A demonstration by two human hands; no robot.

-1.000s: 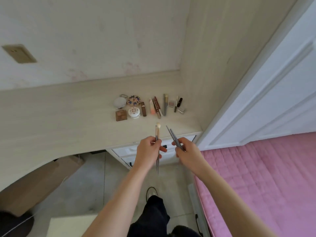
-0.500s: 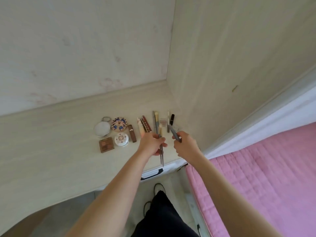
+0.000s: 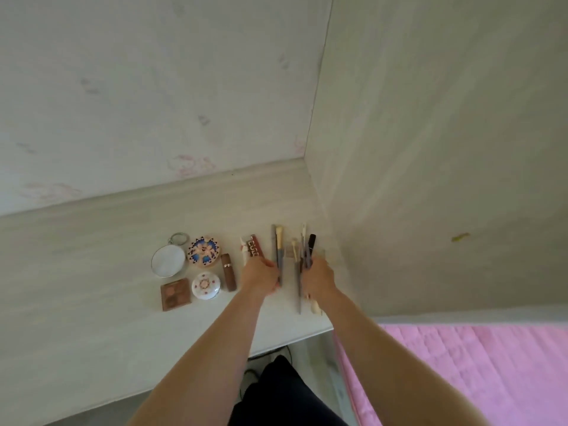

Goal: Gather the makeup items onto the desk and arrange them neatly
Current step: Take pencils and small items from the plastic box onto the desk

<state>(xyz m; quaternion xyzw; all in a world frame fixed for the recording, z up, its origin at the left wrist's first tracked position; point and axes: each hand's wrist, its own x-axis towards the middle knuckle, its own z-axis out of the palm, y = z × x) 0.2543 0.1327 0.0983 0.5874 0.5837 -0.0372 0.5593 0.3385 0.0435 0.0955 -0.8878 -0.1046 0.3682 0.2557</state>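
While both hands reach over the bench (image 3: 92, 302) in the middle of the frame, the left hand (image 3: 259, 276) holds a brush (image 3: 279, 256) and the right hand (image 3: 318, 278) grips a thin gray tool (image 3: 298, 287). To their left lie 2 round cases (image 3: 205, 252), a mirror (image 3: 168, 260) and a brown palette (image 3: 175, 294).

Three round compacts (image 3: 168, 260) (image 3: 204, 251) (image 3: 206, 285), one square palette (image 3: 175, 294), one brown lipstick tube (image 3: 229, 272), two hands (image 3: 259, 276) (image 3: 318, 278); the blurred brushes and sticks defy counting.
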